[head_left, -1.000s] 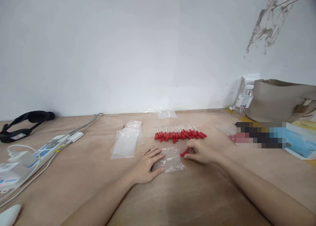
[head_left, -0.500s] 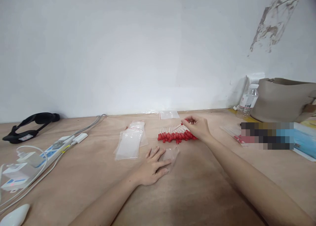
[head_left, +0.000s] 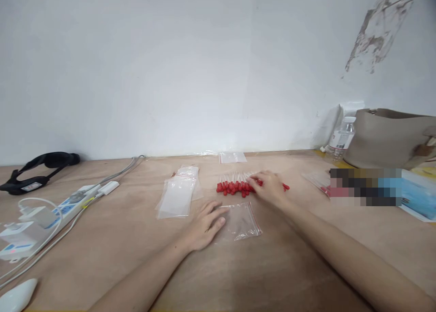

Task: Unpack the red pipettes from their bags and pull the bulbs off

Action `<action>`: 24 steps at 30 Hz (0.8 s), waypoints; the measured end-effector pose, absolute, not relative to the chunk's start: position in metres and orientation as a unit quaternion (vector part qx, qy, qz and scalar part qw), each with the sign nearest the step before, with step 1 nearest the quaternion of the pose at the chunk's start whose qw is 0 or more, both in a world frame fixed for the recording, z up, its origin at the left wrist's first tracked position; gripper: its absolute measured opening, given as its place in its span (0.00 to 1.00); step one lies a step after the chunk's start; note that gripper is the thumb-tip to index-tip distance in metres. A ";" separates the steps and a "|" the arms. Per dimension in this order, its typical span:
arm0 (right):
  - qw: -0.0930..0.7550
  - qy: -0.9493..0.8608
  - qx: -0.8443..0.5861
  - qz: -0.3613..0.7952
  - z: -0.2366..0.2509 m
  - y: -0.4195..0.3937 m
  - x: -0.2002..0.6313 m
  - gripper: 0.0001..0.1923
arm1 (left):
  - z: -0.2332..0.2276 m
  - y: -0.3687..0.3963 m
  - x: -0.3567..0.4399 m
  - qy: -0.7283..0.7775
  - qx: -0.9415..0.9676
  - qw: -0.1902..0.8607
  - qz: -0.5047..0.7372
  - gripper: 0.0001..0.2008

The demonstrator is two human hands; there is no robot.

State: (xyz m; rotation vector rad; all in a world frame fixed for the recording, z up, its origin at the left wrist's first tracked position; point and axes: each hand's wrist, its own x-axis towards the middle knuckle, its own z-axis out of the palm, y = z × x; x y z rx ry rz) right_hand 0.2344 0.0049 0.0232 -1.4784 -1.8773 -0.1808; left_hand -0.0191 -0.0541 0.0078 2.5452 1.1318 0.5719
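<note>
A row of thin droppers with red bulbs (head_left: 235,187) lies across the middle of the wooden table (head_left: 279,266). My right hand (head_left: 270,187) is low over the right part of that row, blurred, with its fingers pinched and a red bulb showing at the fingertips. Just in front of the row lies a clear zip bag (head_left: 242,222) with a red seal line. My left hand (head_left: 205,224) presses down on the bag's left edge, fingers curled.
A stack of empty zip bags (head_left: 177,196) lies left of the droppers, with another bag (head_left: 232,157) by the wall. A power strip with cables (head_left: 73,200) and a black strap (head_left: 37,164) sit at the left. A water bottle (head_left: 341,139) and a beige bag (head_left: 388,137) stand at the right.
My right hand left the bag's mouth, lifted a dropper from the row, and now sits lower over the row. The bag has flattened out again under my left hand.
</note>
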 end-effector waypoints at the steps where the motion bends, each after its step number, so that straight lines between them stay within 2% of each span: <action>1: 0.370 -0.710 -0.594 -0.081 0.026 0.002 0.251 0.15 | 0.005 -0.052 -0.019 0.409 0.868 0.155 0.235 0.18; 4: 0.327 -0.640 -0.682 -0.136 0.026 -0.004 0.315 0.15 | -0.003 -0.041 -0.022 0.465 0.814 0.188 0.293 0.17; 6: 0.254 -0.581 -0.754 -0.168 0.019 -0.007 0.357 0.18 | -0.005 -0.033 -0.025 0.502 0.785 0.229 0.282 0.21; 8: 0.173 -0.548 -0.804 -0.154 0.007 -0.011 0.391 0.23 | -0.004 -0.027 -0.028 0.530 0.765 0.269 0.248 0.23; 10: 0.103 -0.551 -0.821 -0.109 -0.007 -0.014 0.412 0.27 | -0.001 -0.027 -0.030 0.535 0.763 0.292 0.214 0.18; 13: 0.070 -0.585 -0.798 -0.129 -0.026 -0.014 0.424 0.21 | 0.006 -0.034 -0.031 0.514 0.779 0.295 0.204 0.10; 16: 0.082 -0.582 -0.783 -0.203 -0.038 -0.010 0.426 0.13 | 0.012 -0.037 -0.036 0.502 0.787 0.278 0.228 0.07; 20: 0.109 -0.568 -0.781 -0.234 -0.033 -0.013 0.430 0.13 | 0.020 -0.017 -0.065 0.560 0.716 0.196 0.368 0.07; 22: 0.187 -0.548 -0.763 -0.288 -0.019 -0.019 0.428 0.13 | 0.022 -0.003 -0.087 0.645 0.625 0.103 0.428 0.06; 24: 0.313 -0.550 -0.691 -0.350 -0.001 -0.029 0.416 0.11 | 0.022 0.006 -0.108 0.702 0.579 0.054 0.411 0.05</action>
